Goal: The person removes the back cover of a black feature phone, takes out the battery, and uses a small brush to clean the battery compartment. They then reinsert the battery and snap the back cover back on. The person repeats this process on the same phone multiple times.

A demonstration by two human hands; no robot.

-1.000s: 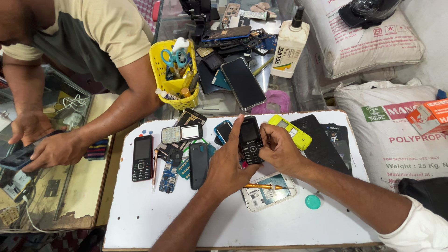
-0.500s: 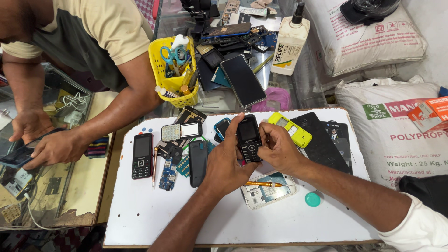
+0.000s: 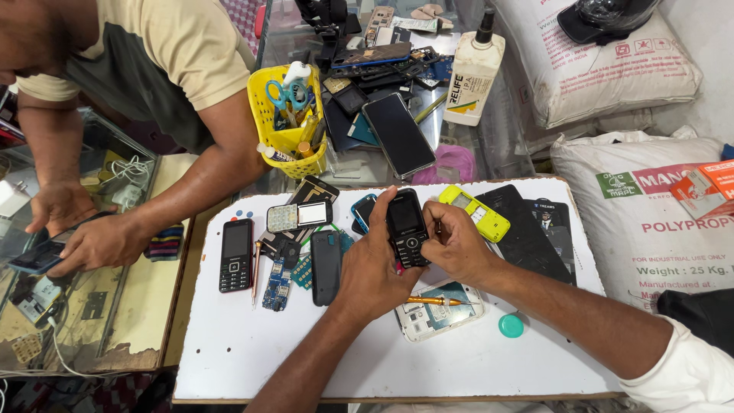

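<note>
Both my hands gripped one black keypad phone (image 3: 406,227) above the white board (image 3: 229,352): left hand (image 3: 375,264) wrapped behind it, right hand (image 3: 456,243) pinching its edge. Beside them lay one yellow phone (image 3: 474,212), one orange-handled screwdriver (image 3: 436,301), one green cap (image 3: 511,326). Another person's hands (image 3: 95,241) held one phone at left.

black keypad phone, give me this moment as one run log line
left hand: grips black keypad phone | right hand: on its right edge | below: screwdriver on opened phone | surface: white board
</note>
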